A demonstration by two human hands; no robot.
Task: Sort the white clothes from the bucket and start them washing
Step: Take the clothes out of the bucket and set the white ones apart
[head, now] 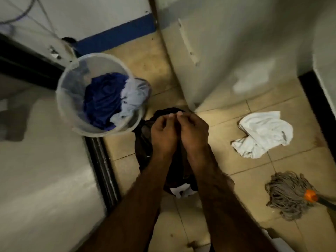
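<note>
Holding a dark garment point(145, 142) up by its top edge, the left hand point(163, 131) and the right hand point(194, 131) sit side by side, thumbs nearly touching, each closed in a pinch on the cloth. The garment hangs straight down from that grip, its long axis running toward the person's feet, with a white patch showing at its lower end between the forearms. Both arms reach forward and slightly inward, wrists bent down, so neither hand is free.

The clear plastic bucket point(72, 91) stands on the tiled floor point(236, 188) ahead and to the left of the hands, close to the dark door frame; the left hand is the nearer one. A blue garment point(103, 99) fills its middle, and a pale, whitish garment point(132, 99) drapes over the bucket's right rim, the side facing the hands. A white garment point(261, 133) lies crumpled on the floor to the right, nearer the right hand, with a grey mop head point(287, 195) beyond it toward the floor's right edge.

Judging by colour, the dark piece belongs apart from the whites, so the next reach probably turns left for the pale garment.
</note>
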